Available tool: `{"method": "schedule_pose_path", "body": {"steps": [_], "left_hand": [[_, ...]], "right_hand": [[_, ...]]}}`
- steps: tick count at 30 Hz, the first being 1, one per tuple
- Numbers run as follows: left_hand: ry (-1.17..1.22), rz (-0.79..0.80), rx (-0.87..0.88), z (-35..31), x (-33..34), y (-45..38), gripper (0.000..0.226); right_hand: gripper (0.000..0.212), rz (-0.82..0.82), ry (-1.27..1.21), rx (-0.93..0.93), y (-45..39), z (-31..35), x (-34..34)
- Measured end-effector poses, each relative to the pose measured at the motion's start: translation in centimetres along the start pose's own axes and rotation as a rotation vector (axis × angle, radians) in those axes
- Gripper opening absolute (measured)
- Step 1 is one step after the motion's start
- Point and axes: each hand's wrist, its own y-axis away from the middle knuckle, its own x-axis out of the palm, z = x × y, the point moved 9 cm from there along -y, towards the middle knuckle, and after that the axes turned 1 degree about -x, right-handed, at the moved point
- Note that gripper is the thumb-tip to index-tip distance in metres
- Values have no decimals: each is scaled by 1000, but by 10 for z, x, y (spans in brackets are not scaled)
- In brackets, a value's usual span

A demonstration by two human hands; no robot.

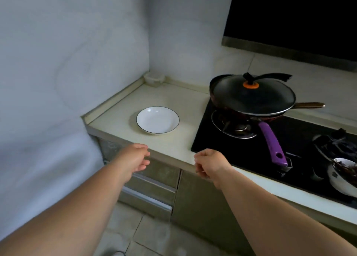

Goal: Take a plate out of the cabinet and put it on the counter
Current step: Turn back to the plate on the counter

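Observation:
A white plate (157,120) with a thin dark rim lies flat on the pale counter (119,112), left of the stove. My left hand (134,157) hovers at the counter's front edge, below the plate, fingers loosely curled and holding nothing. My right hand (209,163) hangs near the counter's front edge right of the plate, fingers curled inward, empty. Below the counter are closed cabinet fronts (195,197) and drawers (152,184).
A black stove (301,145) fills the right side. On it stands a lidded pan (253,97) with a purple handle (271,143). A white bowl with dark food (343,175) sits at the right edge. A small clear container (154,78) stands in the back corner. Walls close in on the left.

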Motion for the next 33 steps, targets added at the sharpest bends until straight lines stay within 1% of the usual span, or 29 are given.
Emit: {"method": "schedule_pose_path", "body": {"steps": [2,4,6,9,12,13,16,19,22,25,28,29,33], "left_hand": [[-9,-33,17,-12,-21,-27,32],[-44,-44,38,-28,-44,-57,36],[-79,-35,44,-43,-60,-80,40],[-165,12,45,-64,-80,-117,47],[-182,50,28,-75,-86,-153,52],[-190,70,15,-76,-85,-164,52],[-235,134,-19,-75,-71,-186,51],[-228,180,-38,-69,-53,-209,45],[-226,226,-54,-66,-37,-226,31],[-237,237,-67,-65,-26,-234,18],[-284,216,-54,-67,-21,-242,19],[-300,203,-46,-69,-20,-247,20],[-309,167,-43,-80,-15,-263,26]], "right_hand": [[20,-23,-20,34,-23,15,17],[18,-60,-54,74,-48,32,42],[13,-88,-50,112,-65,46,59],[15,-120,14,167,-95,65,82],[43,-208,-58,218,-118,69,87],[49,-230,-67,233,-123,68,89],[53,-239,-71,295,-130,65,94],[54,-258,-46,317,-144,63,92],[52,-266,-3,286,-163,60,89],[44,-265,79,262,-180,57,87],[28,-261,115,250,-193,56,85],[26,-265,110,246,-197,57,84],[28,-279,80,230,-220,59,78]]}}
